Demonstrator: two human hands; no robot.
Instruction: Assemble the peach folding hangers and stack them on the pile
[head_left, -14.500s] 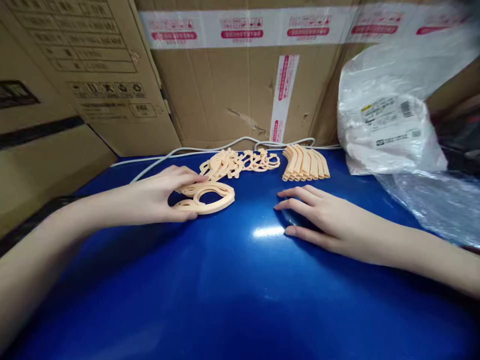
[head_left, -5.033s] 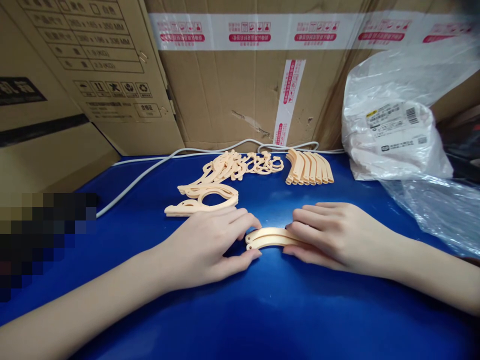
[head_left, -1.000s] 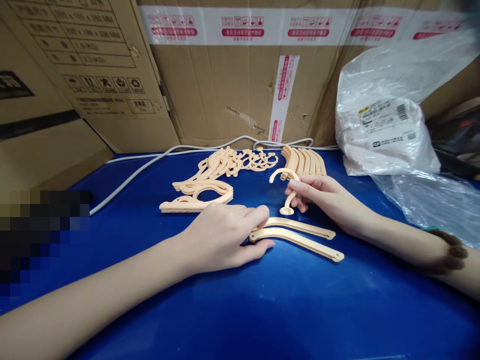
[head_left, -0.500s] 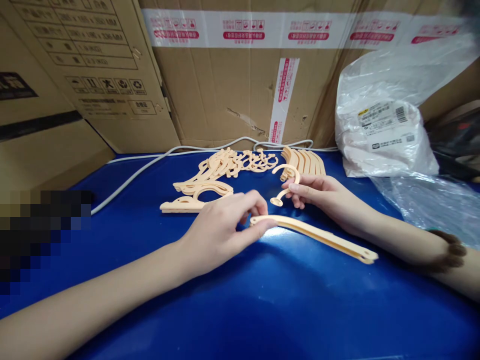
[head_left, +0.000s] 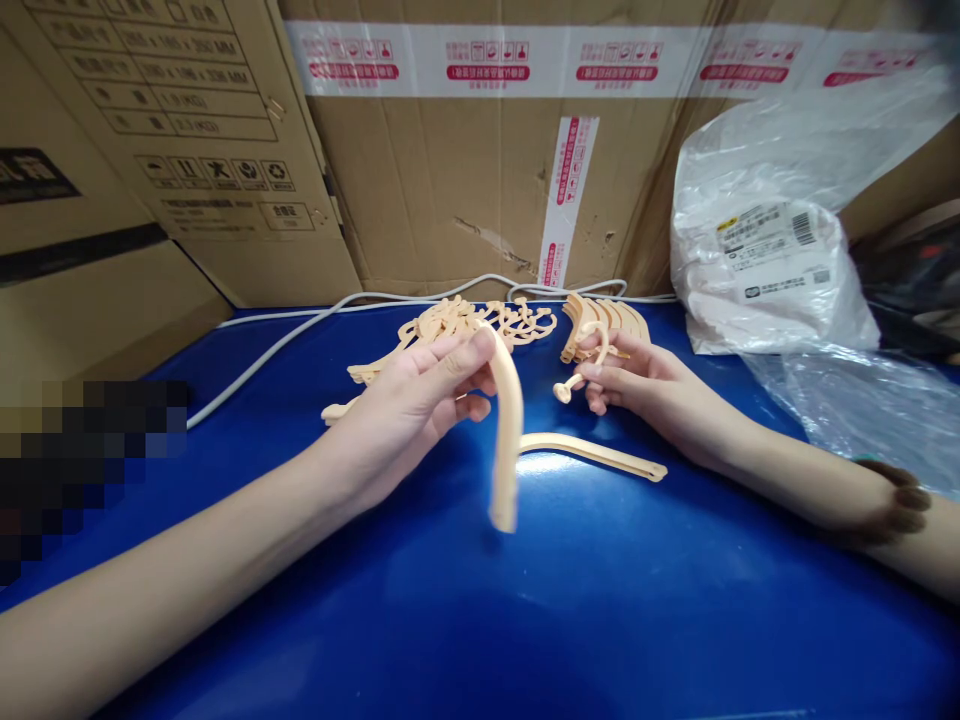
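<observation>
On the glossy blue table (head_left: 465, 620), a cream, curved, plastic-looking bar (head_left: 508, 430) hangs from the left hand (head_left: 420, 400), pinched near its far upper end between thumb and fingers; its long axis drops steeply toward the near side, and its lower end is free and motion-blurred. A second cream curved bar (head_left: 592, 453) lies flat to the right, its long axis running left to right, slightly nearer at its right end; whether the two bars touch cannot be told. The hands are apart. To the right, the right hand (head_left: 649, 388) grips a cream plastic-looking hook with a disc-shaped foot (head_left: 564, 392). The governing relation: the foot points left and slightly near, toward the held bar, with an open gap between. The left hand is the nearer one to that bar. Farther back lie a heap of cream loops and hooks (head_left: 517, 322) and, at right, a row of cream curved bars (head_left: 626, 318). Beyond, the white plastic bag (head_left: 772, 270) bears a label with a barcode; its text is too small to read. The brown cardboard box (head_left: 225, 215) at far left shows Chinese print with "MM" and "KG" legible; the red-printed white tape (head_left: 420, 60) is indistinct.
</observation>
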